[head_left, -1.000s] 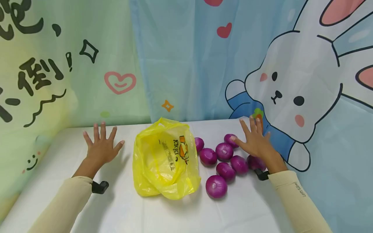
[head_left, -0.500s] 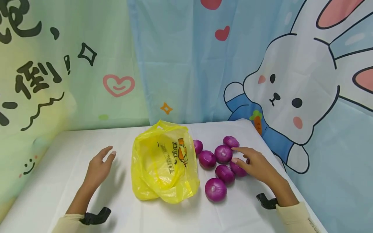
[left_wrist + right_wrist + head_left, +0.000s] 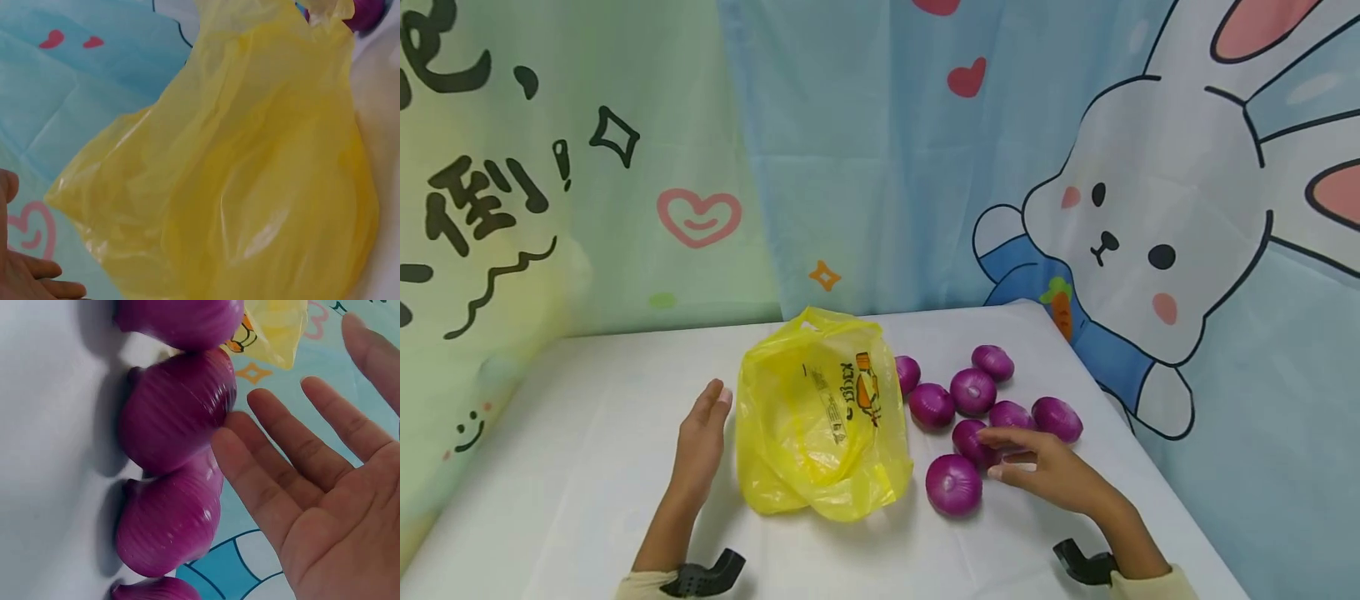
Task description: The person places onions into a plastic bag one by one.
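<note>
The right hand (image 3: 1051, 471) and left hand (image 3: 700, 437) are holding nothing, fingers loosely extended; a round purple onion (image 3: 970, 442) is lying at the right fingertips, contact unclear, a yellow plastic bag (image 3: 823, 454) beside the left.

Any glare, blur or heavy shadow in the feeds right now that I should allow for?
Head: evenly lit and mostly sharp, small shiny spots on the bag, its smallest print too small to read. Left wrist: looks soft, with a bright glare streak low on the bag. Right wrist: small glints on the onions, soft grey shadows along their left on the table.
</note>
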Available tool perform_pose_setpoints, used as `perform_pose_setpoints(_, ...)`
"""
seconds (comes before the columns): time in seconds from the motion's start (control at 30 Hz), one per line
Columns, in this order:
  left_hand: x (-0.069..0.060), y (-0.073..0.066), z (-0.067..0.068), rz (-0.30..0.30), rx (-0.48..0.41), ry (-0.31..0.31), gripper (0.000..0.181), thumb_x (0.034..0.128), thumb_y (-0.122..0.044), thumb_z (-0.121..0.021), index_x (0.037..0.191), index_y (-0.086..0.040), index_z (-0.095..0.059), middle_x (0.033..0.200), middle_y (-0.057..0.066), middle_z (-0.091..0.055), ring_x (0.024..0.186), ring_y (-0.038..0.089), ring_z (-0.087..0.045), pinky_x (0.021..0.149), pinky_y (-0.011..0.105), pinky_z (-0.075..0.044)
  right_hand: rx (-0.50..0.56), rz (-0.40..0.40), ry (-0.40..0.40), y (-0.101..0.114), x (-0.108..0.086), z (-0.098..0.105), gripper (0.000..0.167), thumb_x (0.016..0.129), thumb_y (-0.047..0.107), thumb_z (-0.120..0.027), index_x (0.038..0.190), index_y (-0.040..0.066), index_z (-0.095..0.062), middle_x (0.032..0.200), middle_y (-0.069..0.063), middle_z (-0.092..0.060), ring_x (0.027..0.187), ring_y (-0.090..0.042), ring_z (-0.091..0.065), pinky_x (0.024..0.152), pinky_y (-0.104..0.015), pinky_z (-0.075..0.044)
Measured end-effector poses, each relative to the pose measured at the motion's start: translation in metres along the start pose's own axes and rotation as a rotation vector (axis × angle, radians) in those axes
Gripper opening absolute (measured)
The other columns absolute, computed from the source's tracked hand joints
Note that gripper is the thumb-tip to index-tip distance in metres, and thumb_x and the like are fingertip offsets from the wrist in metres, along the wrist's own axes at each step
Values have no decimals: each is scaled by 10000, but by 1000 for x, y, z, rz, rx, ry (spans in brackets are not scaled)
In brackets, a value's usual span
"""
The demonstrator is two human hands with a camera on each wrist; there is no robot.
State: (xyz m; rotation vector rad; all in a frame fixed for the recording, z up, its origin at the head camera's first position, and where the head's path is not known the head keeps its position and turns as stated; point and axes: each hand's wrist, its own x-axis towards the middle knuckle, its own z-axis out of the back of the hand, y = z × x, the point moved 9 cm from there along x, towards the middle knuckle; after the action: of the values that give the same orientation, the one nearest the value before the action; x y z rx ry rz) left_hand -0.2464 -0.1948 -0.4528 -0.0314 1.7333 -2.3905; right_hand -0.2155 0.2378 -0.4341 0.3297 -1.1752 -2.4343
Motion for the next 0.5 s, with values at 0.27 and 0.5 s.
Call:
perform_pose_setpoints(0.27,3,-4,-22,-6,-14,34,735,1008,-509,-420,1566,-135,-119,1605,54,-123,1459,249,-107,1155,441,-148,-37,-37,17,2,-1,-17,514,862,304,-753,1324,139,-600,1316,-70,-578,1161,-337,-545,870,-459,-521)
perform_pose_setpoints(0.5,-2,-2,-33,-6,19,7,711,1006,-543,-386,1561,-158,-165,1588,36,-196,1452,255,-145,1149,465,-158,-49,-68,59,0,2,-36,540,836,352,-771,1330,225,-597,1338,-2,-567,1179,-290,-537,891,-446,-513)
